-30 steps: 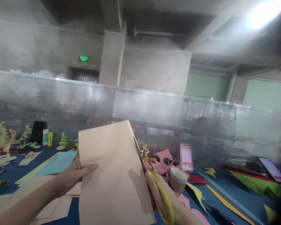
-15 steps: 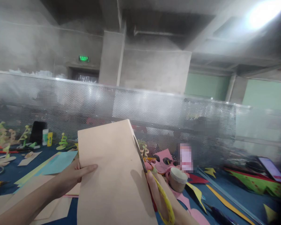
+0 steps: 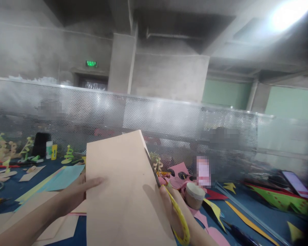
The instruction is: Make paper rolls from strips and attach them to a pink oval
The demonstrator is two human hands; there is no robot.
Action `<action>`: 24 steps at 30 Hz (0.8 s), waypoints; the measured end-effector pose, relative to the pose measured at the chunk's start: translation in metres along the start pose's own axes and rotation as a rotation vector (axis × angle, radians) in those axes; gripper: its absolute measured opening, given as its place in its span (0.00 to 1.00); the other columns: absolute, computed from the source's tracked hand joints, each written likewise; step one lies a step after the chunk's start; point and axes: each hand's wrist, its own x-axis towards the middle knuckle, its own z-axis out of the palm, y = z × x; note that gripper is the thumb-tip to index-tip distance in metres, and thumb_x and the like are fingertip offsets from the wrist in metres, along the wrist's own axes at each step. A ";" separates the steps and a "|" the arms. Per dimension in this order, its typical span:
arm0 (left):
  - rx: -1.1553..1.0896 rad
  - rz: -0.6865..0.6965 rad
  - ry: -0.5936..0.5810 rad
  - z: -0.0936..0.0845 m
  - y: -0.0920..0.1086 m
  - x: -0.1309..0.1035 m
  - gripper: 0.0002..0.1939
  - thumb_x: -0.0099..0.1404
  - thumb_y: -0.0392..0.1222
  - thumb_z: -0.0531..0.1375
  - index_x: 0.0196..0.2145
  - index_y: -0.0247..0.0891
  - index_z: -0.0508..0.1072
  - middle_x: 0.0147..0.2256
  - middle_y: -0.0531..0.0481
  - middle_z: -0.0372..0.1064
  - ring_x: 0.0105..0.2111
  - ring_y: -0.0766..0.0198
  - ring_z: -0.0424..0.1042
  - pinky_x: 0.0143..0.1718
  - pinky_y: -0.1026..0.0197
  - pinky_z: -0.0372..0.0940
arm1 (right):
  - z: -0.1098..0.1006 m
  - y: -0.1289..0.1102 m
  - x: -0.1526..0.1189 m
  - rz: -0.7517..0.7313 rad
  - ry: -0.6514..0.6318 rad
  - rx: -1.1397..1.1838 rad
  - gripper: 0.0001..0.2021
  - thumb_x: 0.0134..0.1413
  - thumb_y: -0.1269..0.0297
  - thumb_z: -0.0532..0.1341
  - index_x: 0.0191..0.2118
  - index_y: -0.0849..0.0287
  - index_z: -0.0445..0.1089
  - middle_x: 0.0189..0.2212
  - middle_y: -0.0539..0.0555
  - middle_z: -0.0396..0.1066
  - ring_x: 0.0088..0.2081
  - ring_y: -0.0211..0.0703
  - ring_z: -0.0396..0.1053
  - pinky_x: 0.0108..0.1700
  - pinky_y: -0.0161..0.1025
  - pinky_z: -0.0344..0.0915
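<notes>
A large sheet of pale beige paper (image 3: 118,191), apparently folded with a second layer showing at its top right edge, stands tilted up in front of me. My left hand (image 3: 83,188) grips its left edge, thumb flat on the front and fingers hidden behind. At the right edge, my right hand (image 3: 170,205) holds yellow-handled scissors (image 3: 183,227). Their dark blade lies along that edge of the sheet, pointing up and away. Whether the blades are parted is hard to see. Just right of this hand sits a small round tub with a white lid (image 3: 195,194).
Blue and beige paper sheets (image 3: 66,177) lie on the left. Behind them stand a glue stick (image 3: 49,149) and small curled paper trees (image 3: 68,154). Pink scraps (image 3: 179,171), an orange strip (image 3: 248,222) and a phone (image 3: 297,184) lie to the right. A perforated metal screen (image 3: 154,112) runs behind.
The paper's left edge has shifted slightly right, and my left thumb has moved slightly with it. The scissors stay at the right edge, almost unmoved.
</notes>
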 end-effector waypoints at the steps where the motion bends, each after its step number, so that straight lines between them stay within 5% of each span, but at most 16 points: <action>1: -0.026 0.001 0.013 0.000 0.000 0.000 0.29 0.48 0.49 0.64 0.48 0.37 0.68 0.44 0.41 0.70 0.45 0.46 0.67 0.44 0.50 0.63 | 0.000 -0.001 0.000 0.004 -0.010 -0.008 0.24 0.57 0.52 0.43 0.18 0.55 0.63 0.16 0.50 0.64 0.22 0.41 0.63 0.29 0.35 0.61; 16: 0.057 -0.044 0.079 -0.003 -0.007 0.005 0.36 0.49 0.47 0.65 0.54 0.38 0.59 0.43 0.42 0.71 0.45 0.48 0.68 0.42 0.52 0.67 | -0.012 -0.014 -0.001 -0.077 -0.089 -0.057 0.27 0.57 0.48 0.39 0.24 0.58 0.66 0.21 0.53 0.68 0.26 0.43 0.66 0.27 0.34 0.60; 24: 0.085 -0.061 0.056 -0.007 -0.011 0.005 0.30 0.52 0.46 0.63 0.52 0.40 0.61 0.47 0.43 0.68 0.47 0.50 0.67 0.40 0.55 0.68 | -0.014 -0.016 -0.003 -0.096 -0.051 -0.112 0.25 0.58 0.49 0.39 0.22 0.57 0.63 0.20 0.52 0.67 0.25 0.41 0.65 0.25 0.33 0.59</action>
